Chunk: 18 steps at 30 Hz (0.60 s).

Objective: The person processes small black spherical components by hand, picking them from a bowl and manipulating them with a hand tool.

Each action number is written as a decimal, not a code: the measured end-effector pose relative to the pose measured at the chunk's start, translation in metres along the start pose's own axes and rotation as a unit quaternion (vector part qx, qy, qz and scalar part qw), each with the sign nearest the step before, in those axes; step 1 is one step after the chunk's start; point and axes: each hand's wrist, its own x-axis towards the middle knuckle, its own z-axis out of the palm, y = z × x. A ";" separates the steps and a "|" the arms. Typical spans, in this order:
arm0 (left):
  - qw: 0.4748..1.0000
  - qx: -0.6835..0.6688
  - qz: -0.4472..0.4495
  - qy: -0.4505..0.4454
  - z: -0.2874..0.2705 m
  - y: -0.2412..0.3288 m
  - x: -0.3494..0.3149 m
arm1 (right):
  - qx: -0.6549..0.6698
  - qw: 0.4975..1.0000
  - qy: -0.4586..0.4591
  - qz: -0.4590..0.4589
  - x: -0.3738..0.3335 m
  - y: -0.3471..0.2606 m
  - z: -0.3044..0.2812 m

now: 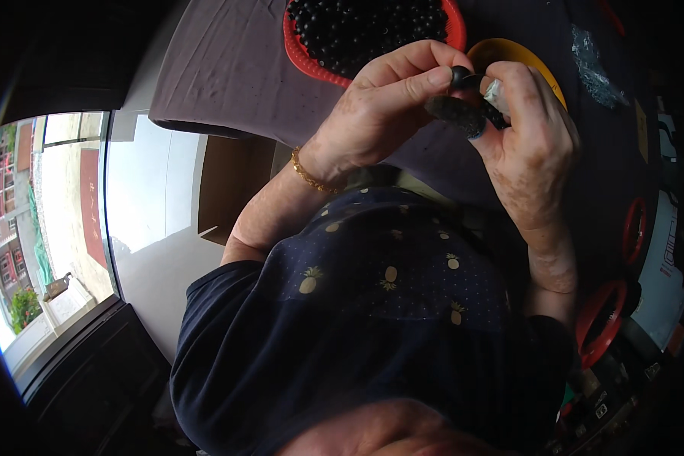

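Observation:
Over the near edge of the table, both of my hands are raised close together. My left hand [399, 91] pinches a small shiny black ball-shaped piece [460, 77] between thumb and forefinger. My right hand [536, 137] is closed just beside it, fingers curled toward the same piece. At its thumb tip is a dark, rough oval thing [457, 111]; whether it is a thumb cover or a held part I cannot tell. Something whitish [496, 96] shows among the right fingers. Beyond my left hand stands a red basket [302, 61] full of similar black round pieces [365, 30].
A yellow bowl [509, 49] sits behind my right hand, its inside partly hidden. Crumpled clear plastic [594, 68] lies farther right on the dark tablecloth [220, 64]. An open cardboard box [239, 178] is below the table at left. Red round rims [602, 327] show at lower right.

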 end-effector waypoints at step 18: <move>0.999 0.025 0.010 0.025 0.007 -0.001 -0.001 | -0.072 0.997 0.029 -0.030 0.000 0.001 0.003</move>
